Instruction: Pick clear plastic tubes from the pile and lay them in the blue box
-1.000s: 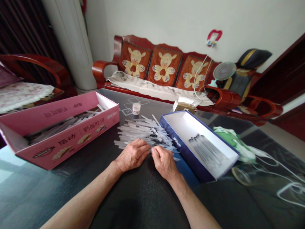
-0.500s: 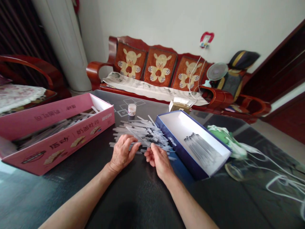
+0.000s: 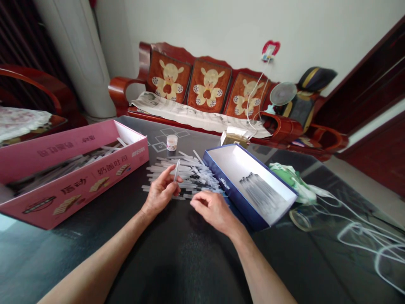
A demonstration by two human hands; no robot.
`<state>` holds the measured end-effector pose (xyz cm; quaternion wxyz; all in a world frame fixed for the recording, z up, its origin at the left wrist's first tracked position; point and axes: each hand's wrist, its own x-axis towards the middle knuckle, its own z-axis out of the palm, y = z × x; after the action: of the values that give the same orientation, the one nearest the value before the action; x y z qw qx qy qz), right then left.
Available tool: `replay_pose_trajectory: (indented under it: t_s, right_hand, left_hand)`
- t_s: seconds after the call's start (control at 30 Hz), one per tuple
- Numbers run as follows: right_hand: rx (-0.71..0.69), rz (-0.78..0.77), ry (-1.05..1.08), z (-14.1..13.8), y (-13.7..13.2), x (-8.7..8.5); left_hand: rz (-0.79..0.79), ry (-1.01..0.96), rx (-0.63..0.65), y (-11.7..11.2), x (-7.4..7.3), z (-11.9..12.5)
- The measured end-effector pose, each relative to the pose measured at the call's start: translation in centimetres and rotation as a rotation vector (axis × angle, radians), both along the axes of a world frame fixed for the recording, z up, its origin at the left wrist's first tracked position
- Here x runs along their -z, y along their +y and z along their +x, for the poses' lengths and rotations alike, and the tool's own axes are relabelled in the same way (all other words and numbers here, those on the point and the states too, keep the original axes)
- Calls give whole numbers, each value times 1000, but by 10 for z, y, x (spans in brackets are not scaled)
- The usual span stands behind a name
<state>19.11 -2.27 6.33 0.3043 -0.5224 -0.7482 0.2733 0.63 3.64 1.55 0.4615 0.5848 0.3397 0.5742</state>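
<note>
A pile of thin clear plastic tubes lies on the dark table between two boxes. My left hand is raised at the pile's near edge and pinches one clear tube upright between thumb and fingers. My right hand rests on the table at the pile's near right corner, fingers curled and pointing left; what they hold, if anything, is hidden. A blue box with a white inside stands to the right and holds a row of dark-tipped tubes.
A long pink carton with more tubes stands at the left. A small white jar and a tan packet sit behind the pile. Green cloth and white cables lie at the right. A wooden sofa stands beyond.
My left hand has lifted off the pile with one tube pinched upright. My right hand has drawn back slightly and curled on the table. The view has shifted a little to the right.
</note>
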Motion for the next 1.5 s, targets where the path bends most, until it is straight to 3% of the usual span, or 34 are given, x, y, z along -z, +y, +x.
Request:
replay_pose_trajectory:
  t_s: [0.13,0.27,0.43,0.57,0.67,0.8,0.97,1.03,1.2,1.5]
  right_hand:
    - [221,129,-378,47,-4,-6]
    - [315,118,-614,68,-11,12]
    - [321,93,-660,68,-17,29]
    - [309,99,-627,66,-21,22]
    - [287,143,-467,57,-18,9]
    - [291,101,52,24,3,-1]
    - [384,-157,881,-20,37,16]
    - [415,-225,1095,-28,43,24]
    - [389,-270,1187,-30,41,33]
    - [290,-206,968,-30,37,47]
  left_hand:
    - [257,401,-115,-3,3,-4]
    - [513,708,-162,-7,2,-4]
    - [575,817,-131,-8,4,-4]
    - [578,813,-120,-9,3,-4]
    - [587,788,-104,-10,1,-3]
    - [579,783,-106,-9,2,-2]
    - [571,812,-137,-8,4,-4]
    - [565,825,-142,-7,5,-4]
    - [536,864,-133,-7,7,-4]
    - [511,851,-67,-7,3,-5]
